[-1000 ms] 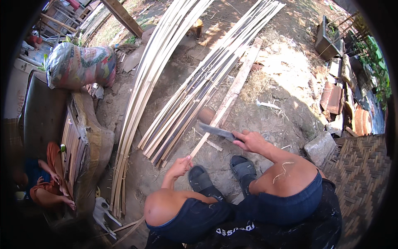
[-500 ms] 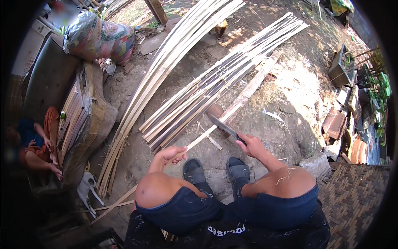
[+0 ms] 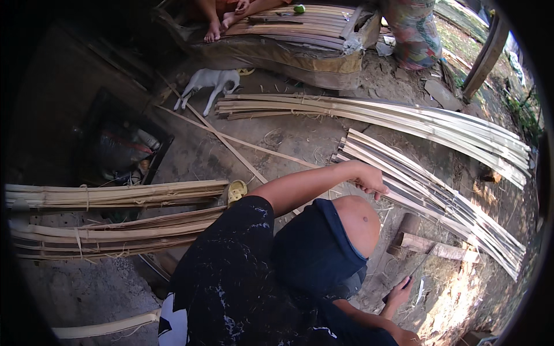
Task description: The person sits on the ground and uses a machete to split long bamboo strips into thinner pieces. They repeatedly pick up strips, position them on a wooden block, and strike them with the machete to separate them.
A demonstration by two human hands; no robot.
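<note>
My left hand (image 3: 370,180) reaches across above my bent knee, its fingers closed on a pale bamboo strip (image 3: 414,207). That strip runs along the near side of a bundle of dark and light bamboo strips (image 3: 447,202). Lower down, my right hand (image 3: 398,292) grips a knife (image 3: 424,260) by its dark handle, the blade slanting up and away. The tip of the blade is close to a length of wood (image 3: 443,249) that rests against a brown block (image 3: 407,226) on the ground.
Another bundle of pale strips (image 3: 369,109) lies farther off. Tied bamboo bundles (image 3: 121,233) are at the left. A small white animal (image 3: 208,86) lies by two crossed strips (image 3: 231,151). Another person's bare feet (image 3: 213,30) rest on a worn seat (image 3: 277,62) beside a stuffed sack (image 3: 412,34).
The view has swung to the left. My left hand has brought the strip away from the knife to the bundle's side. My right hand still holds the knife, now lower.
</note>
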